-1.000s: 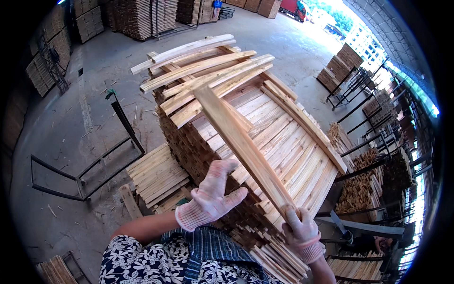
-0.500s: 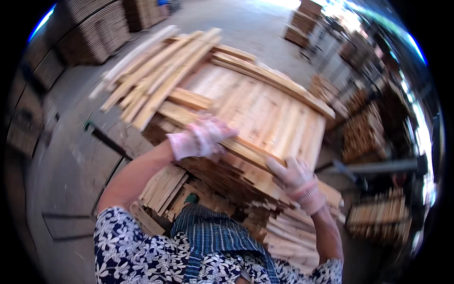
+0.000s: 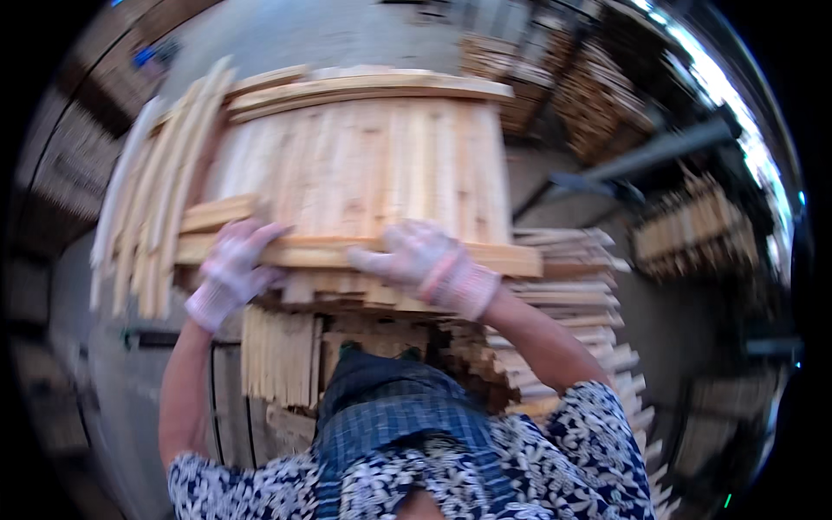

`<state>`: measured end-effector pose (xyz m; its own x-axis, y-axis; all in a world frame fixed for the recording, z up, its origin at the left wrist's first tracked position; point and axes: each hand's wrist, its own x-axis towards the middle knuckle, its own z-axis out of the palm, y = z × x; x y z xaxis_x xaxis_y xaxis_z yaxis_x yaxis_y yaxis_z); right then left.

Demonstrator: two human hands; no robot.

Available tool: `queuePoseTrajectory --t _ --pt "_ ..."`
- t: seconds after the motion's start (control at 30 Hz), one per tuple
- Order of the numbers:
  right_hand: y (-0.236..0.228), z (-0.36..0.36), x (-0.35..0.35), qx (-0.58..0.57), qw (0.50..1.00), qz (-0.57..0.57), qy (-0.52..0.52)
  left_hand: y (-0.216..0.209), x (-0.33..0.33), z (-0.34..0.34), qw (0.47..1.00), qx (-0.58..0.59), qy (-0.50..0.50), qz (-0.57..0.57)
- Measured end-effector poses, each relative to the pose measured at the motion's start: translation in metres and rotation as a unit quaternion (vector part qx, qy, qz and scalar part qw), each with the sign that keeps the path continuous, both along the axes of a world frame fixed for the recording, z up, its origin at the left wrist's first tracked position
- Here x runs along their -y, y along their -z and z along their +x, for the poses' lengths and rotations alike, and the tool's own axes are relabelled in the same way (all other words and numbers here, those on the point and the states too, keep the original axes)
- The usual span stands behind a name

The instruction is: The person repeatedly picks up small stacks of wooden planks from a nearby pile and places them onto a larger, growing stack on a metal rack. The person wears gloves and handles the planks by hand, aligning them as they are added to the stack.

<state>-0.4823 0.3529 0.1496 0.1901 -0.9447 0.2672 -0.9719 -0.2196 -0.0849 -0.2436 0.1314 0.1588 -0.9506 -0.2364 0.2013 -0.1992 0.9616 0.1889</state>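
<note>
My left hand [image 3: 232, 270], in a white and pink knit glove, is closed around a long pale wooden strip [image 3: 316, 251] at the near edge of a stack. Farther right, my right hand [image 3: 429, 264], gloved alike, grips the same strip from above with its fingers pointing left. The strip's right end sticks out past that hand. Beyond it lies a flat layer of boards [image 3: 364, 165] placed side by side. A short wooden piece [image 3: 221, 211] rests just behind my left hand. The undersides of both hands are hidden.
Long loose strips [image 3: 165, 195] lie crosswise over the stack's left end. More strips [image 3: 381, 87] run along its far edge. Below right rises a pile of wood with jagged ends [image 3: 576, 316]. A metal beam [image 3: 667, 143] stands at the right, near other wood stacks [image 3: 693, 227].
The view has turned, so the stack now lies nearly straight across in front of me. More of the strip shows to the right of my right hand.
</note>
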Motion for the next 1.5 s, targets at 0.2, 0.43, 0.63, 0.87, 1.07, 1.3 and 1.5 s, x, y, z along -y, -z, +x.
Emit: queuePoseTrajectory --t 0.2,0.43,0.63,0.87,1.07,1.3,1.5 --pt "-0.007 0.003 0.007 0.013 1.000 0.015 0.017 -0.004 -0.001 0.013 0.996 -0.072 0.008 -0.057" --pt "-0.035 0.021 0.004 0.045 0.979 0.169 0.104 -0.053 0.093 0.067 0.984 -0.085 -0.154 -0.022" --pt "-0.072 0.071 0.119 0.175 0.976 0.091 0.092 -0.054 0.260 0.143 0.893 0.055 -0.445 0.030" --pt "-0.024 0.134 0.336 0.600 0.730 0.179 0.272 -0.046 0.307 0.127 0.890 0.071 -0.317 0.319" --pt "0.023 0.168 0.423 0.814 0.546 0.056 0.190 0.005 0.282 0.089 0.937 -0.106 -0.123 0.310" --pt "-0.011 0.198 0.420 0.909 0.384 0.089 0.131 -0.019 0.251 0.081 0.884 -0.099 -0.260 0.376" --pt "-0.026 0.180 0.368 0.857 0.503 -0.018 0.110 -0.073 0.213 0.085 0.947 -0.150 -0.120 0.257"
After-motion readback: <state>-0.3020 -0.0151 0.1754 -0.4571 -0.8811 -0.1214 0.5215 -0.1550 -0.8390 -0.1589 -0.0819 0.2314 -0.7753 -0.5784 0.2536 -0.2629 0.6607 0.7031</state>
